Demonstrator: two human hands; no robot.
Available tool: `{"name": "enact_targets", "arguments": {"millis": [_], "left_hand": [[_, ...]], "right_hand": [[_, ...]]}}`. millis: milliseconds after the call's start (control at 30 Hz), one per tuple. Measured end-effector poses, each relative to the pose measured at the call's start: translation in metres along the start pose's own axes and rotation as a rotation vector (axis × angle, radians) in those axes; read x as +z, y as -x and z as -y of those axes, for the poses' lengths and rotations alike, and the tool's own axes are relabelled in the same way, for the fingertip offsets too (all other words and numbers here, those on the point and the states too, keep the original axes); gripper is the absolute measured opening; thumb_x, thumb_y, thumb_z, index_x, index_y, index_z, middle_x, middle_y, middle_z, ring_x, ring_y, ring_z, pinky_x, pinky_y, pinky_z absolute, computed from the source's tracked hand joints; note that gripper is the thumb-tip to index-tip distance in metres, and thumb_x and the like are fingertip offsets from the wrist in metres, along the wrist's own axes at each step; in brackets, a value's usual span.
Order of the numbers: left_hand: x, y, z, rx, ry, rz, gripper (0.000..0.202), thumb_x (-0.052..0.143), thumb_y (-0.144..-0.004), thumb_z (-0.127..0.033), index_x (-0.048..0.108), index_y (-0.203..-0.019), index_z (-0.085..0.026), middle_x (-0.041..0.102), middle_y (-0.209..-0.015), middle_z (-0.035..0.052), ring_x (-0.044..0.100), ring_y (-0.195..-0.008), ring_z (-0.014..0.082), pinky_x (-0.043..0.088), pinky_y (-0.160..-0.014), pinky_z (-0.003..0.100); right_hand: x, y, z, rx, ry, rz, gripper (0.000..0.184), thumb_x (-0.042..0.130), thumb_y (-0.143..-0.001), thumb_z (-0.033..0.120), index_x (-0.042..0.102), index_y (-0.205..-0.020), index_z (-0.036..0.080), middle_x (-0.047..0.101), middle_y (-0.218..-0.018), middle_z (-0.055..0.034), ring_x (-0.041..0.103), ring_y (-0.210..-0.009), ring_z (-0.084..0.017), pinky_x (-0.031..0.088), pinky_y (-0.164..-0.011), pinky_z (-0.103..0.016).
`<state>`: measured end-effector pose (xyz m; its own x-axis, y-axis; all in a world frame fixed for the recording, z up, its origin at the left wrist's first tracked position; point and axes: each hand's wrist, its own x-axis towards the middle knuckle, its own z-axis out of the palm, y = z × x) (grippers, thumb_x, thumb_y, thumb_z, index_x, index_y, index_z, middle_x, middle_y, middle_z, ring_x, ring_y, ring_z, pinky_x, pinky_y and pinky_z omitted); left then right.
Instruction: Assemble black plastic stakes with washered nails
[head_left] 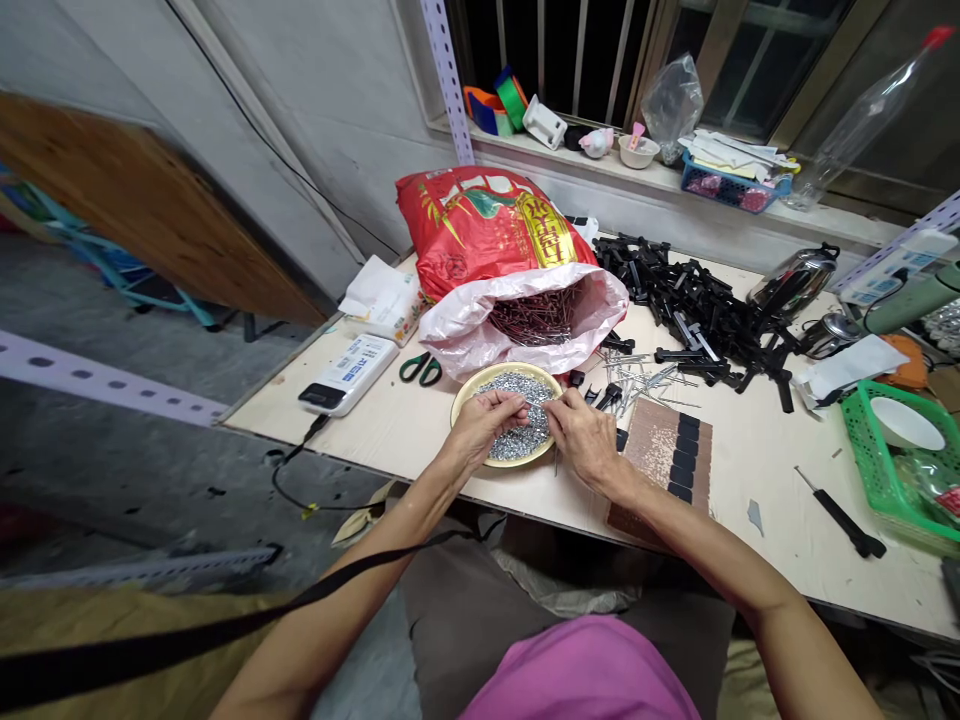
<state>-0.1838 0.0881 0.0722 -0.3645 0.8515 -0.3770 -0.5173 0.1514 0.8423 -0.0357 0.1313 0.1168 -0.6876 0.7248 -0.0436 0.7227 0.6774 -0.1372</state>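
Note:
Over a yellow bowl (459, 402) of small silvery metal pieces (517, 443), both hands meet at the fingertips. My left hand (484, 425) is closed in a pinch above the bowl's left half; what lies in its fingertips is too small to make out. My right hand (585, 435) is also closed, at the bowl's right rim, and its pinched fingers hide whatever they hold. Just right of the bowl lie loose thin metal rods (637, 380) and a few black plastic parts (609, 397). A brown board (645, 440) with a row of black pads (684, 460) lies near my right forearm.
Behind the bowl stands a red sack (472, 235) holding many dark thin rods (536, 318). A heap of black plastic parts (690, 300) spreads at the back right. Scissors (420, 370), a white power bank (351, 375), a screwdriver (840, 515) and a green basket (870, 455) are around.

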Motion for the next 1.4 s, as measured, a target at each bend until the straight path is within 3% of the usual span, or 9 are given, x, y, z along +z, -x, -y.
{"name": "enact_targets", "arguments": {"millis": [200,500,767,933,1133,1267,1400], "left_hand": [[0.001,-0.001,0.004,0.099,-0.078,-0.031,0.033,0.086,-0.045,-0.027,0.061,-0.061,-0.013,0.059,-0.053,-0.0053,0.055,-0.047,0.0067,0.048,-0.052,0.020],[0.000,-0.001,0.005,0.142,-0.166,-0.001,0.038,0.084,-0.046,-0.038,0.063,-0.065,-0.013,0.058,-0.052,-0.0054,0.052,-0.045,0.0073,0.045,-0.052,0.022],[-0.003,0.004,0.002,0.187,-0.243,0.054,0.035,0.081,-0.053,-0.038,0.066,-0.073,-0.013,0.061,-0.058,-0.0026,0.057,-0.054,0.0107,0.046,-0.060,0.025],[-0.002,0.005,0.003,0.196,-0.213,0.060,0.036,0.082,-0.051,-0.038,0.064,-0.069,-0.014,0.059,-0.056,-0.0039,0.054,-0.049,0.0088,0.045,-0.057,0.024],[0.001,0.010,0.002,0.217,-0.238,0.053,0.038,0.083,-0.049,-0.043,0.064,-0.066,-0.015,0.059,-0.054,-0.0039,0.054,-0.049,0.0096,0.045,-0.056,0.024],[0.001,0.011,-0.001,0.220,-0.267,0.055,0.040,0.083,-0.048,-0.045,0.064,-0.066,-0.015,0.060,-0.054,-0.0034,0.054,-0.049,0.0100,0.045,-0.056,0.025],[0.001,0.011,-0.002,0.206,-0.285,0.072,0.038,0.083,-0.048,-0.044,0.063,-0.065,-0.016,0.060,-0.054,-0.0032,0.054,-0.048,0.0105,0.044,-0.054,0.025]], "right_hand": [[-0.001,0.002,0.002,0.003,0.021,0.033,0.031,0.035,-0.100,0.026,0.064,-0.110,0.024,0.062,-0.107,-0.0054,0.062,-0.085,-0.013,0.032,-0.054,-0.020],[0.014,-0.001,-0.003,-0.037,0.016,-0.142,0.027,0.039,-0.099,0.025,0.065,-0.101,0.020,0.065,-0.100,-0.0059,0.061,-0.080,-0.012,0.032,-0.056,-0.022],[0.025,-0.004,-0.009,-0.117,0.123,-0.266,0.026,0.039,-0.098,0.020,0.064,-0.093,0.019,0.065,-0.088,-0.0062,0.056,-0.078,-0.015,0.032,-0.061,-0.025],[0.026,-0.003,-0.012,-0.206,0.155,-0.342,0.028,0.038,-0.099,0.021,0.065,-0.091,0.019,0.066,-0.084,-0.0052,0.053,-0.076,-0.016,0.030,-0.064,-0.028],[0.023,-0.002,-0.015,-0.206,0.071,-0.295,0.032,0.036,-0.101,0.026,0.065,-0.090,0.018,0.066,-0.082,-0.0059,0.054,-0.076,-0.015,0.031,-0.064,-0.027],[0.022,-0.002,-0.016,-0.173,-0.075,-0.236,0.023,0.043,-0.098,0.028,0.063,-0.097,0.016,0.066,-0.088,-0.0050,0.057,-0.076,-0.013,0.034,-0.062,-0.023],[0.023,-0.003,-0.015,-0.230,-0.039,-0.275,0.024,0.040,-0.099,0.025,0.063,-0.096,0.018,0.066,-0.090,-0.0054,0.057,-0.080,-0.013,0.035,-0.066,-0.023]]}}
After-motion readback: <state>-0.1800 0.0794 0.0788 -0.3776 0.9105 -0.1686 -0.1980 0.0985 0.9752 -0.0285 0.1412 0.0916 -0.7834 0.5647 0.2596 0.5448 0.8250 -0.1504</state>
